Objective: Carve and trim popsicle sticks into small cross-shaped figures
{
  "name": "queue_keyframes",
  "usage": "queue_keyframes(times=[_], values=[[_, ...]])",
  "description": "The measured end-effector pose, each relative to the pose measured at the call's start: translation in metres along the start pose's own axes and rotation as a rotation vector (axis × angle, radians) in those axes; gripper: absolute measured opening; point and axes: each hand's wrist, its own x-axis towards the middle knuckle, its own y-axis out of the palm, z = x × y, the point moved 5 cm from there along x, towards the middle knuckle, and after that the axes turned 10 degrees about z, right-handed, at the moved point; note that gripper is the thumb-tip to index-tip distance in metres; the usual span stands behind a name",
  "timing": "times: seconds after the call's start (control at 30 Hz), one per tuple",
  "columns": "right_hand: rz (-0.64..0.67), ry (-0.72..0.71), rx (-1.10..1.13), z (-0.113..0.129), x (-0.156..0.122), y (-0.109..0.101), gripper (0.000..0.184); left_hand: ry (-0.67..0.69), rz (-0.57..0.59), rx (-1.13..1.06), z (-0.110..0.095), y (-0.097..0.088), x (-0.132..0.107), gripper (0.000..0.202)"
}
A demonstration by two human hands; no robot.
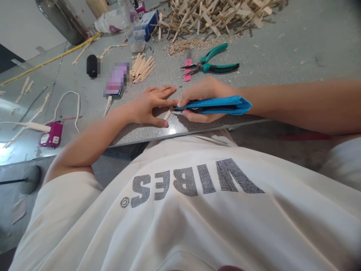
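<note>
My right hand (207, 92) is wrapped around a blue utility knife (225, 105), its dark tip pointing left over the table. Just left of that tip, a small wooden stick (167, 114) lies between the knife and my left thumb. My left hand (153, 103) rests palm down with its fingers spread, the index fingertip touching or nearly touching the knife's tip and my right thumb. Beyond my hands lie green-handled pliers (207, 64), over a pink-handled tool (188, 69) whose kind I cannot make out.
A large heap of wooden sticks (214, 15) covers the far side, with shavings (186, 45) before it. Nearer are a small pile of flat sticks (143, 68), a phone (117, 79) on a cable, a black case (91, 66) and a purple adapter (51, 134). The table edge (203, 130) is close to my body.
</note>
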Motion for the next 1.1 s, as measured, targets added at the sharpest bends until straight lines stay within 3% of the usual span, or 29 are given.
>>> queue_keyframes(times=[0.33, 0.53, 0.67, 0.83, 1.1], values=[[-0.018, -0.047, 0.018, 0.009, 0.005, -0.006, 0.051, 0.006, -0.017, -0.019, 0.002, 0.001, -0.001, 0.093], [-0.073, -0.04, 0.029, 0.017, 0.001, -0.013, 0.03, 0.002, -0.015, -0.052, 0.002, 0.0, -0.003, 0.102], [-0.162, 0.067, 0.023, 0.006, -0.003, -0.019, 0.034, 0.019, -0.028, -0.061, 0.0, 0.0, -0.003, 0.105], [-0.084, 0.091, 0.071, -0.007, -0.006, -0.009, 0.044, 0.017, -0.039, -0.062, 0.003, 0.001, -0.003, 0.114], [-0.097, 0.165, 0.227, -0.022, -0.011, 0.003, 0.054, 0.015, 0.013, -0.017, 0.001, 0.001, 0.0, 0.125]])
